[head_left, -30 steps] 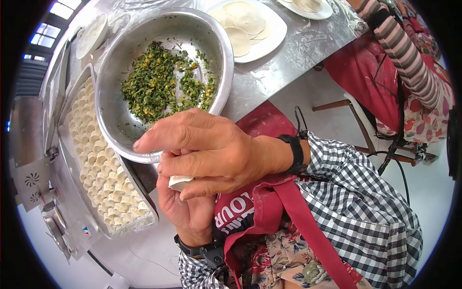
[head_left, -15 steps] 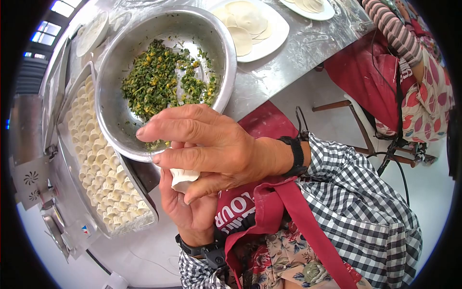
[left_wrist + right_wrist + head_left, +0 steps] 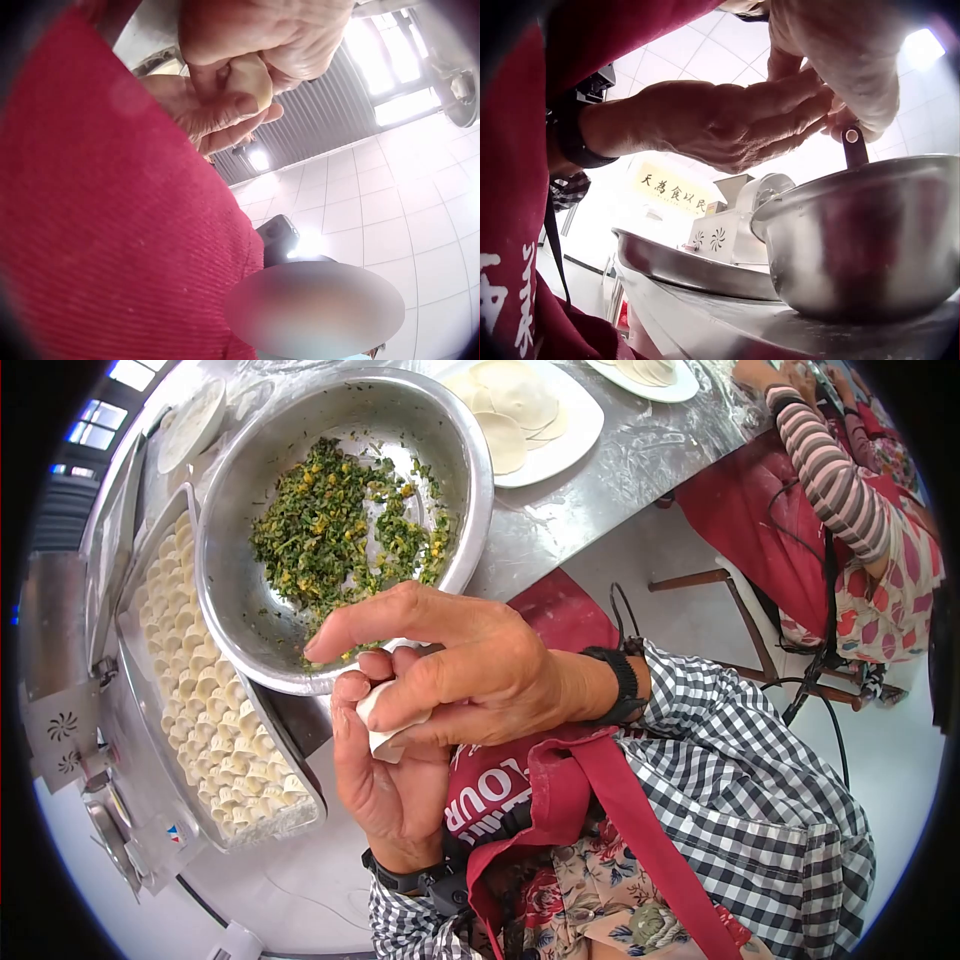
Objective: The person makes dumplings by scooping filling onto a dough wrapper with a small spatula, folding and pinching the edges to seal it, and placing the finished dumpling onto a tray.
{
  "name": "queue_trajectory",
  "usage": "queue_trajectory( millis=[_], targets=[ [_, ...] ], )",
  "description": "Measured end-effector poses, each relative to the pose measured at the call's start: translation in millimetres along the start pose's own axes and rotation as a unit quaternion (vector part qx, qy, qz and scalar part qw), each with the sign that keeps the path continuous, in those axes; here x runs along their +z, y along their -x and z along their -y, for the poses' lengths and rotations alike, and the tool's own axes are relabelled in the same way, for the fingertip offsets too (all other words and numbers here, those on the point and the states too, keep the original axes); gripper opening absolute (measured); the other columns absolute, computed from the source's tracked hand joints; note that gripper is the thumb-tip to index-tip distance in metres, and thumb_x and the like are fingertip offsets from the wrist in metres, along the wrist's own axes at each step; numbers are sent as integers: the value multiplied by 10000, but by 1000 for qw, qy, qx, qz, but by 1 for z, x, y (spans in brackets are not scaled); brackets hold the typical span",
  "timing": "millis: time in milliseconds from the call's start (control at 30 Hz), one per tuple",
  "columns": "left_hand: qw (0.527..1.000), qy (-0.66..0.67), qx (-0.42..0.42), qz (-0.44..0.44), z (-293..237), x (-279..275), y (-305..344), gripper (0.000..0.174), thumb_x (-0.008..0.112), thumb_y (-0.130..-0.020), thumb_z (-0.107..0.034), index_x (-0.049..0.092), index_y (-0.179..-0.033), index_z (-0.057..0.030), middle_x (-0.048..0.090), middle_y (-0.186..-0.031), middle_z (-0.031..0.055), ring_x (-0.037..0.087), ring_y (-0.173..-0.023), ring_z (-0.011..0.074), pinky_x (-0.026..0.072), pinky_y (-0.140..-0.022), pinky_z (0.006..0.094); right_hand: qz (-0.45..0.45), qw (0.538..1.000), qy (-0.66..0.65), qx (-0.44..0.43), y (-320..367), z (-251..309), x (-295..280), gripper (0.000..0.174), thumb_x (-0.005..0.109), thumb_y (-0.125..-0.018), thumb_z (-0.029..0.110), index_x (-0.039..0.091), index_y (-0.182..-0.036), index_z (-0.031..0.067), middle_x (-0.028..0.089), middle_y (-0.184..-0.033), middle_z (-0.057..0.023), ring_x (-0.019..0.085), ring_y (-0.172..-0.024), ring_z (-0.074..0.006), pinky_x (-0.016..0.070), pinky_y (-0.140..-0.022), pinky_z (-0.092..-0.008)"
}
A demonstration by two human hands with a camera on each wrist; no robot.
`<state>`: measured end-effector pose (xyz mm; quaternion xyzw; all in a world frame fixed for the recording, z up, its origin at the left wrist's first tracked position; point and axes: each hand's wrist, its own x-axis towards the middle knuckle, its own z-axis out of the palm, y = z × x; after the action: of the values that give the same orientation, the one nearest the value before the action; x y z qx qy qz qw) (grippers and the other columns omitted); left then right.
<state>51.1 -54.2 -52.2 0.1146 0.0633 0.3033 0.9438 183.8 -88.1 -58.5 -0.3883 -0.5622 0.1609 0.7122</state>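
Over the near rim of a large steel bowl, both hands are together at a pale dough dumpling. The right hand reaches over the top and pinches the dough, its index finger stretched toward the bowl. From below, the left hand holds the same dumpling, its thumb against the dough in the left wrist view. Much of the dumpling is covered by fingers. Chopped green filling with yellow bits lies in the bowl. Just under the hands, the right wrist view shows a dark handle end with a hole.
A metal tray holding rows of folded dumplings is left of the bowl. Round wrappers lie on a white plate behind it, with a second plate farther right. Another person's striped sleeve shows at the right.
The right hand's fingers have shifted and closed down over the dough, its index finger lifting slightly. The dumpling has turned in the hands. At the right, the other person's arm has moved.
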Motion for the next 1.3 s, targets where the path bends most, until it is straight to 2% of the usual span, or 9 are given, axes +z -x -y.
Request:
queue_trajectory(
  millis=[200, 267, 333, 500, 600, 667, 867, 933, 1300],
  targets=[
    [1000, -18, 2, -4, -1, 1, 0, 336, 394, -938, -138, 412, -1257, -33, 444, -1291, 103, 382, -1240, 248, 306, -1052, 427, 17, 999, -35, -28, 1, -3, -4, 125, 698, -639, 37, 660, -757, 61, 573, -1085, -110, 548, -905, -217, 439, -773, -329],
    [1000, -17, 0, 17, -2, 0, 1, 336, 395, -938, -142, 412, -1256, -32, 442, -1291, 103, 390, -1234, 247, 311, -1049, 426, 39, 999, 2, 0, -2, 2, -6, 172, 709, -686, 27, 653, -848, 44, 554, -1119, -173, 542, -1013, -268, 463, -775, -335],
    [999, -41, -10, -34, -3, 2, 4, 323, 389, -941, -142, 414, -1241, -25, 437, -1292, 110, 402, -1224, 245, 320, -1045, 420, 38, 999, -1, 4, -2, 3, -5, 169, 710, -683, 33, 655, -842, 43, 554, -1120, -173, 542, -1011, -267, 462, -777, -335],
    [1000, -16, -7, -20, -1, 5, 2, 317, 377, -947, -164, 419, -1226, -21, 423, -1300, 126, 394, -1231, 254, 321, -1044, 419, 63, 997, -41, -15, 1, -5, -8, 200, 728, -658, 60, 659, -846, 50, 553, -1121, -175, 543, -1008, -273, 458, -788, -338],
    [999, -16, -2, -43, -1, 5, 2, 324, 371, -948, -177, 417, -1227, -18, 415, -1304, 134, 390, -1234, 261, 322, -1043, 423, 27, 999, -32, -22, 0, -5, -5, 95, 698, -637, 43, 651, -718, 61, 567, -1096, -102, 549, -944, -232, 433, -809, -336],
    [999, -26, -2, -38, -3, 5, 2, 329, 370, -949, -184, 415, -1228, -17, 410, -1308, 137, 391, -1234, 263, 324, -1041, 427, 63, 998, 0, -17, -2, 0, -9, 210, 729, -673, 64, 653, -868, 46, 540, -1140, -187, 529, -1056, -293, 447, -846, -361],
    [995, 24, 6, -95, -6, 2, 5, 303, 407, -936, -165, 445, -1200, -21, 473, -1254, 119, 404, -1224, 257, 336, -1034, 437, 13, 999, -33, 29, 0, 5, -13, 264, 754, -631, 42, 637, -867, 29, 500, -1186, -223, 534, -1076, -319, 436, -887, -375],
    [998, 35, 26, -38, -4, 3, 1, 257, 433, -926, -141, 487, -1148, -25, 504, -1220, 110, 409, -1218, 259, 346, -1029, 431, 0, 1000, -18, 26, 3, 3, -12, 229, 739, -632, 32, 627, -832, 42, 515, -1175, -195, 531, -1069, -291, 443, -867, -355],
    [998, 16, 29, -53, -3, 6, 0, 230, 436, -925, -126, 500, -1118, -19, 511, -1201, 115, 416, -1210, 254, 365, -1017, 419, 13, 1000, 11, 7, 4, 1, -14, 148, 696, -634, -19, 601, -719, 56, 531, -1169, -161, 512, -1071, -271, 440, -851, -337]
  ],
)
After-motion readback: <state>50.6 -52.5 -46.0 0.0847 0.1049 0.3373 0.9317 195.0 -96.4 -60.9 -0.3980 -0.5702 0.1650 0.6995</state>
